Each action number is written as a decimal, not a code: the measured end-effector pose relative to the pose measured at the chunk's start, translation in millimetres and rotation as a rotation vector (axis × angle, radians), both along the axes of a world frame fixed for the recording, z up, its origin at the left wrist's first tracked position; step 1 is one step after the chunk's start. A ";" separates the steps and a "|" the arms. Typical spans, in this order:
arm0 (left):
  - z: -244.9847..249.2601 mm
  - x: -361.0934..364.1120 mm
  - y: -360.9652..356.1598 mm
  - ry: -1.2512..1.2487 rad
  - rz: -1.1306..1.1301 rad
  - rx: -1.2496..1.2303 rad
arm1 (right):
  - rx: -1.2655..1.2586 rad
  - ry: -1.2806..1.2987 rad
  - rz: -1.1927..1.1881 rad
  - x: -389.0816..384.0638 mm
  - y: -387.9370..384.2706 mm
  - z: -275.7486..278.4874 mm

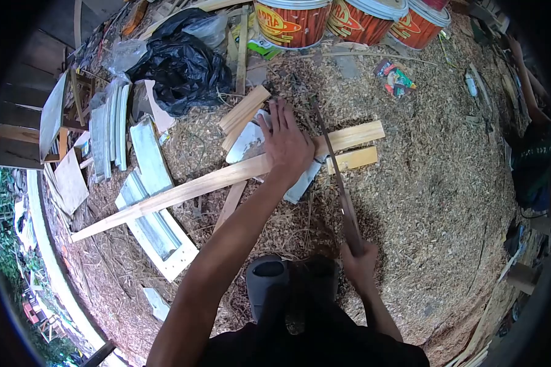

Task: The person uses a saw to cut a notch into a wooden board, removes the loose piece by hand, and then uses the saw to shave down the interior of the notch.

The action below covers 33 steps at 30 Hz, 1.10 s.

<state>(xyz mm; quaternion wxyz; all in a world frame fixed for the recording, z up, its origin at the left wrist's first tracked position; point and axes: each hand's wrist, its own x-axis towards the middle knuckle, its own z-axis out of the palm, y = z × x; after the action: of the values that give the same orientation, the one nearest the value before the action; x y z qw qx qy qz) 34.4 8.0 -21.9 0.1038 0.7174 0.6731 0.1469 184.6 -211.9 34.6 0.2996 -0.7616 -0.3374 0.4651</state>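
Observation:
My left hand [286, 144] lies on a long pale wooden plank [190, 185], fingers stretched forward and pressing down on it. The plank runs from the lower left to the upper right. In my right hand [359, 266] is the handle of a handsaw [344, 199], with fingers wrapped round it. The narrow blade points away from me and crosses the plank just right of my left hand. Whether the teeth have cut into the wood cannot be seen. Beneath the plank lie a shorter yellowish board [355, 160] and a whitish slab [245, 142].
Wood shavings [428, 202] cover the ground. Several orange paint buckets [292, 24] stand at the back, beside a black plastic bag [180, 67]. Grey-white moulded pieces [156, 214] lie at left. Another person [532, 147] is at the right edge. My sandals [267, 287] are below.

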 end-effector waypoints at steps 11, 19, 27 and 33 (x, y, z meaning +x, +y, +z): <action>1.6 -0.2 5.3 0.006 -0.005 0.044 | 0.139 -0.065 0.148 -0.2 3.1 -7.8; -0.5 -4.2 4.6 0.030 -0.022 0.017 | 0.206 -0.013 0.096 -15.3 65.8 -1.1; -1.2 -1.9 6.5 0.022 -0.011 -0.004 | 0.110 -0.100 0.118 14.7 -28.5 -12.9; -4.2 -2.0 10.2 0.008 0.008 -0.022 | 0.106 -0.148 0.123 10.5 -1.0 -18.3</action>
<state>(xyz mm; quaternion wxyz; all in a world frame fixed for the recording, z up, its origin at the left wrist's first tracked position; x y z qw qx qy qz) 32.3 18.2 -26.1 0.1084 0.7140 0.6779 0.1373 195.1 -213.0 16.2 0.2848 -0.7549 -0.4287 0.4066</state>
